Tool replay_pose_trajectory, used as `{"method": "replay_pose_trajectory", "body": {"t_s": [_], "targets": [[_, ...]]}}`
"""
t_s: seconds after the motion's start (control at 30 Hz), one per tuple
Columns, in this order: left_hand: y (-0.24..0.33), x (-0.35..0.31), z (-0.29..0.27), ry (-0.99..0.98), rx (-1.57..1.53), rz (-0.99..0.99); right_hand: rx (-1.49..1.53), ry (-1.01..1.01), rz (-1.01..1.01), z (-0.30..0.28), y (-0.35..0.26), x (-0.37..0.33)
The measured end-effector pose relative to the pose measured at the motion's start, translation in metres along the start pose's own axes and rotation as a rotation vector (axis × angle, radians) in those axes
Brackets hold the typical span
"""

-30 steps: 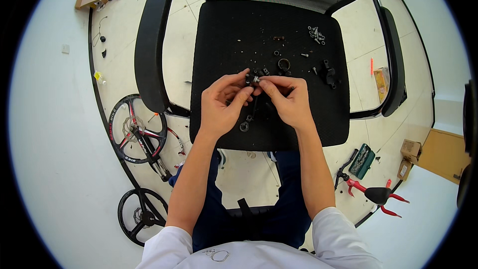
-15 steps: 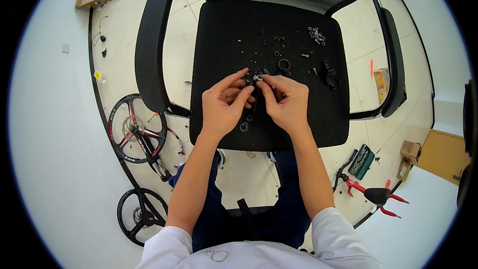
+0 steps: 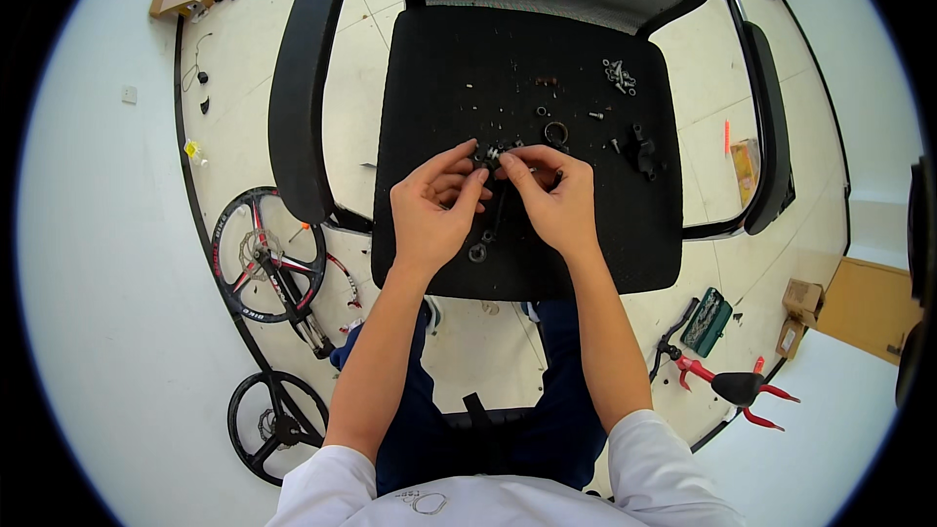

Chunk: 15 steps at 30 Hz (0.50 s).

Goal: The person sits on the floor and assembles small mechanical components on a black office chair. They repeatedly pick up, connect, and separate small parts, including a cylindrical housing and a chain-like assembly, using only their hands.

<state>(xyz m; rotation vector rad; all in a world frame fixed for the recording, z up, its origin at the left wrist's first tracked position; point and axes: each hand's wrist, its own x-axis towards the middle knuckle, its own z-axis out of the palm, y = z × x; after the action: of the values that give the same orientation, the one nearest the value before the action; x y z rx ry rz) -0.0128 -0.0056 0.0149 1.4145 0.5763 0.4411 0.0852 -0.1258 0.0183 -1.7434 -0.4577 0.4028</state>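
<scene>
Over the black chair seat (image 3: 439, 68), both my hands meet at a small silver metal piece (image 3: 494, 152) set against a small dark part (image 3: 481, 160). My left hand (image 3: 437, 210) has its thumb and index finger closed around the dark part, other fingers curled. My right hand (image 3: 554, 203) pinches the silver piece between thumb and fingertips; its exact kind is too small to tell. Below them on the seat lie a round black part (image 3: 477, 253) and a thin dark rod. Just beyond my right fingers sits a metal ring (image 3: 555, 132).
Farther right on the seat are a pile of silver bolts (image 3: 618, 77) and a black bracket-like part (image 3: 641, 151). Armrests (image 3: 301, 88) flank the seat. On the floor lie spoked wheels (image 3: 264, 254), a green case (image 3: 707, 322), a red frame piece (image 3: 695, 367) and cardboard boxes (image 3: 803, 300).
Both hands have shifted slightly left in the picture, still together at the small parts. The silver piece shows at a slightly different angle.
</scene>
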Motion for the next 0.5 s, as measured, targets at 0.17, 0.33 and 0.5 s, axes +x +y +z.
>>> {"method": "replay_pose_trajectory", "body": {"t_s": [0.17,0.33,0.5], "targets": [[0.001,-0.005,-0.002,-0.025,-0.015,-0.031,0.066,0.027,-0.072,0.005,0.006,-0.005],[-0.007,-0.001,-0.005,-0.051,-0.03,-0.029,-0.188,0.145,-0.291,0.01,-0.009,-0.007],[-0.002,0.0,-0.007,-0.042,-0.031,0.038,0.071,0.046,-0.036,0.009,-0.006,-0.004]]}}
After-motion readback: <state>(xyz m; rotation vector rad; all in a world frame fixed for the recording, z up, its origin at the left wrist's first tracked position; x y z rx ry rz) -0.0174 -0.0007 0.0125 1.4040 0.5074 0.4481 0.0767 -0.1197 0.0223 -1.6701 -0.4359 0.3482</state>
